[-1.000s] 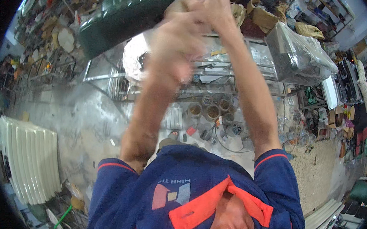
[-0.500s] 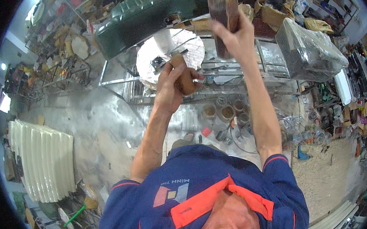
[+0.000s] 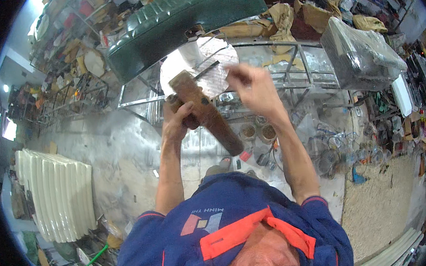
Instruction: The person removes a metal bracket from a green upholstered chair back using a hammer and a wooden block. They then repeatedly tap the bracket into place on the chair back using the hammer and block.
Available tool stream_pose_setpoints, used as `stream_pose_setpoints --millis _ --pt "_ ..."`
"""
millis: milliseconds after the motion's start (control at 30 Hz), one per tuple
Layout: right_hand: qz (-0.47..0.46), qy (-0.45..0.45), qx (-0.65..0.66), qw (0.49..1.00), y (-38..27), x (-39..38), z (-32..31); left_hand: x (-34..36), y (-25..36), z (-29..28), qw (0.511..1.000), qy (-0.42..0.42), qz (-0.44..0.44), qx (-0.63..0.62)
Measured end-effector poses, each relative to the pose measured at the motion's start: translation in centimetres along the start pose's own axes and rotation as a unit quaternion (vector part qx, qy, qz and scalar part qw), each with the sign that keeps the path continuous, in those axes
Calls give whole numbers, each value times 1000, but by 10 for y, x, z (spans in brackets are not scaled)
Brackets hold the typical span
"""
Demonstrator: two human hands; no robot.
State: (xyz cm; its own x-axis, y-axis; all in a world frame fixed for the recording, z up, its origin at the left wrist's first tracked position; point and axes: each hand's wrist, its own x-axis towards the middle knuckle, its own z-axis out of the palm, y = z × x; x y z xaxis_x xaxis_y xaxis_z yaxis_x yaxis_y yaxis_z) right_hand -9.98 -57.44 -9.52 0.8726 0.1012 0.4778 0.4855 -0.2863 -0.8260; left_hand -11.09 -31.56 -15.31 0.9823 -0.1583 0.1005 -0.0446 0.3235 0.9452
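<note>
My left hand (image 3: 176, 123) is closed around a long brown wooden block (image 3: 206, 111), which slants from the white round surface down toward my body. A second, shorter brown wooden piece (image 3: 174, 102) shows beneath it in the same grip, partly hidden. My right hand (image 3: 254, 89) hovers to the right of the block, apart from it; motion smears its fingers, so whether they hold anything cannot be told. Beyond both hands lies the white-covered round surface (image 3: 222, 57). It carries a white cylinder (image 3: 190, 52) and a thin dark bar (image 3: 207, 70).
A dark green tufted cushioned seat (image 3: 165, 29) rests on a metal frame (image 3: 299, 58) ahead. To the right sits a plastic-wrapped block (image 3: 357, 54). Pale ribbed panels (image 3: 60, 190) stand at left. Pots (image 3: 268, 132) are on the floor, near a beige mat (image 3: 379, 205).
The long wooden block has come down from the upper right into my left hand, across the shorter piece. My right hand has let go of it and drawn lower and leftward.
</note>
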Motion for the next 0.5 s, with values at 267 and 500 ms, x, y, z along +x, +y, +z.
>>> stream_pose_setpoints --millis 267,500 --pt "-137 238 -157 949 33 111 101 3 93 -15 984 13 175 35" --pt "-149 295 -140 933 47 118 130 16 121 -39 977 -31 193 89"
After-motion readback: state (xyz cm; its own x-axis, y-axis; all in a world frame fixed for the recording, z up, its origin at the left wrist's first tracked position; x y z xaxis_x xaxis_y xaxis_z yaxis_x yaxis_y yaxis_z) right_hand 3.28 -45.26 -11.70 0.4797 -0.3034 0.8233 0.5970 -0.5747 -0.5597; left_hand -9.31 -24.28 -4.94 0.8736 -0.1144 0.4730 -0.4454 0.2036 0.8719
